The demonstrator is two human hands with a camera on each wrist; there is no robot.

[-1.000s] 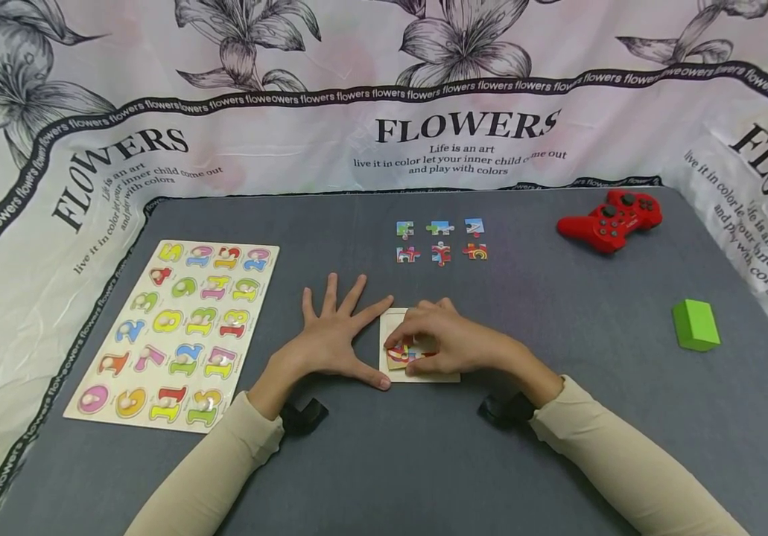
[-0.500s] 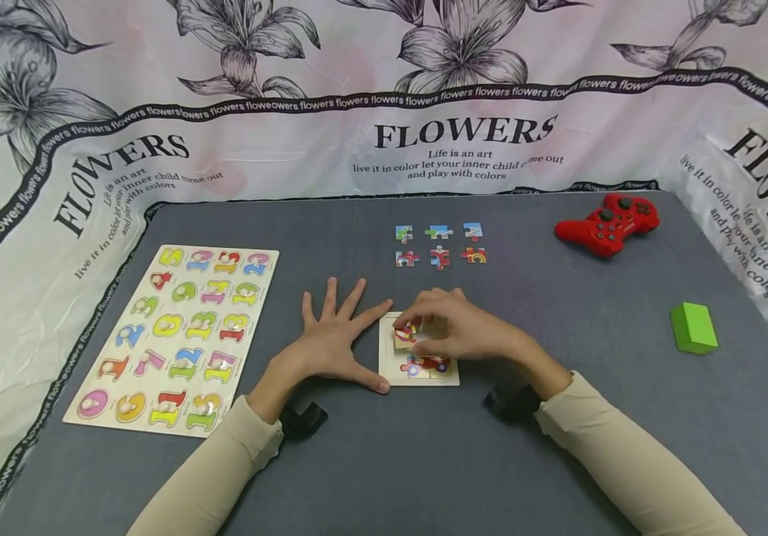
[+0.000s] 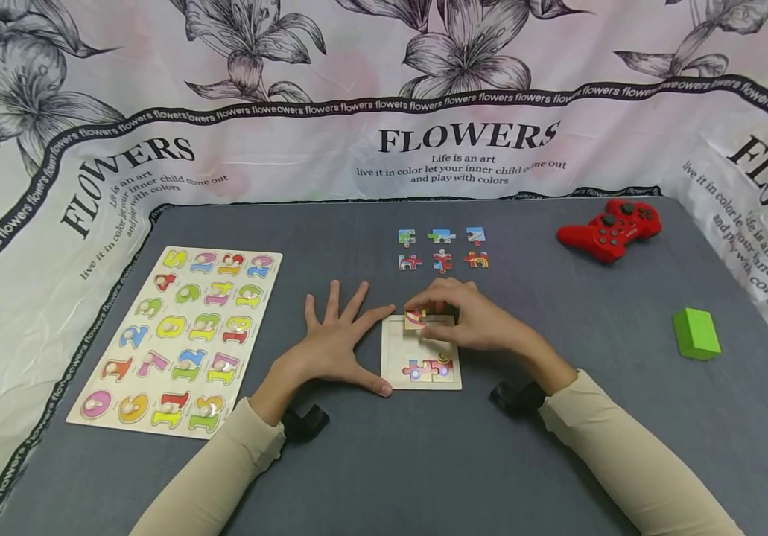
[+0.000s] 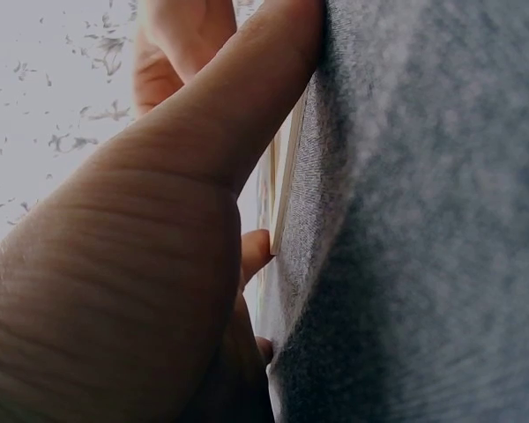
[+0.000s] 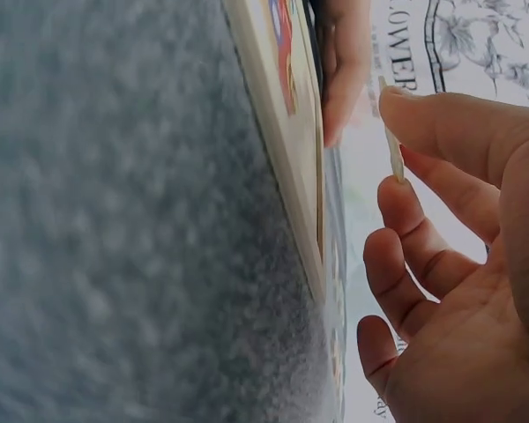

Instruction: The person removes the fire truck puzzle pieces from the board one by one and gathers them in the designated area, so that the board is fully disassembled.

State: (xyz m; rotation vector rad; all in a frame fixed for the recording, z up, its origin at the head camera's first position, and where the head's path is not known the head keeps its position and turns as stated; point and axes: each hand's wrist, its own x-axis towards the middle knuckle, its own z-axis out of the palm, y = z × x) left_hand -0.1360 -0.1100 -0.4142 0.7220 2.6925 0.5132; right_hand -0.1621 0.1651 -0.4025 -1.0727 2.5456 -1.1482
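My right hand (image 3: 467,316) pinches a red and yellow jigsaw piece (image 3: 415,320) between thumb and fingertips. In the right wrist view that piece (image 5: 393,141) is edge-on and raised above the square wooden puzzle tray (image 5: 273,150). At the tray's (image 3: 392,365) near side lie joined jigsaw pieces (image 3: 427,369) with a red vehicle picture. My left hand (image 3: 337,342) lies on the table with fingers spread wide. Its thumb and index finger touch the tray's left corners. In the left wrist view, the left thumb (image 4: 247,97) hides most of the tray.
Beyond the tray, several loose jigsaw pieces (image 3: 442,260) lie in two rows. A wooden number board (image 3: 176,339) is left of the left forearm. Toward the right are a red game controller (image 3: 611,229) and a green block (image 3: 696,334). A flower-printed cloth (image 3: 290,156) hangs behind the grey table.
The right hand has lifted the jigsaw piece from over the tray's near part and carried it away to the far side, uncovering the joined pieces. My left hand stays in place.
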